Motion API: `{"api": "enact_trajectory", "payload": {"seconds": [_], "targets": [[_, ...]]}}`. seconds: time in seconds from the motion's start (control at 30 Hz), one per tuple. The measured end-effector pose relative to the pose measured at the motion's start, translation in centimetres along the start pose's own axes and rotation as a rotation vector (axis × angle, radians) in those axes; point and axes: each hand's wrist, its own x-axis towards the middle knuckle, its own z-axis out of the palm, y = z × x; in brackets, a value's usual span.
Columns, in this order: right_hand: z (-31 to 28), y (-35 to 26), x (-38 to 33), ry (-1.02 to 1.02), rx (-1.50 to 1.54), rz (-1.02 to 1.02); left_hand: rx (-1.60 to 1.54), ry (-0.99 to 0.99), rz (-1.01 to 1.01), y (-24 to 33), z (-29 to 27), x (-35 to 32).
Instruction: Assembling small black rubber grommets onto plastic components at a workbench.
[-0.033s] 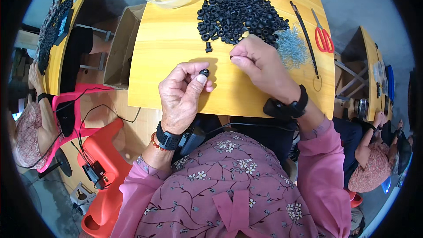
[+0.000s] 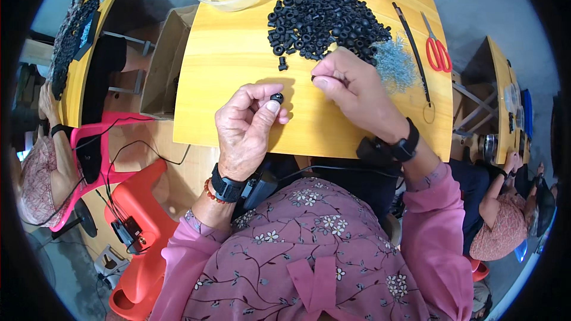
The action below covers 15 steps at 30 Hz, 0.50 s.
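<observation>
My left hand [image 2: 242,128] is raised over the near part of the yellow table [image 2: 229,65]. Its thumb and fingers pinch a small round black rubber part [image 2: 276,98]. To the right, my right hand [image 2: 351,86] is closed in a pinch near the heap of black rubber parts [image 2: 321,15]. A tiny dark end [image 2: 313,78] shows at its fingertips; the rest is hidden by the fingers. Between the hands and the heap, a single black rubber part [image 2: 282,63] stands apart on the wood. A bundle of thin pale blue-grey pieces [image 2: 395,65] lies beyond my right wrist.
A clear plastic bowl [image 2: 235,5] sits at the far left corner. Red-handled scissors [image 2: 438,53] and a thin black rod [image 2: 412,47] lie along the right side. A cardboard box [image 2: 166,62] stands off the left edge, near a red stool [image 2: 143,202]. Other people work at side tables.
</observation>
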Motion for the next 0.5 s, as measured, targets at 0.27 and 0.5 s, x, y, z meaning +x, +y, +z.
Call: {"api": "enact_trajectory", "payload": {"seconds": [0.27,0.5], "targets": [[1.5,-3.0,-1.1,-0.051,0.628,0.179,-0.006,-0.006,-0.008,0.1,-0.1,0.0],[1.9,-3.1,-0.6,-0.060,0.618,0.188,0.008,-0.060,0.029,-0.2,-0.4,-0.1]]}}
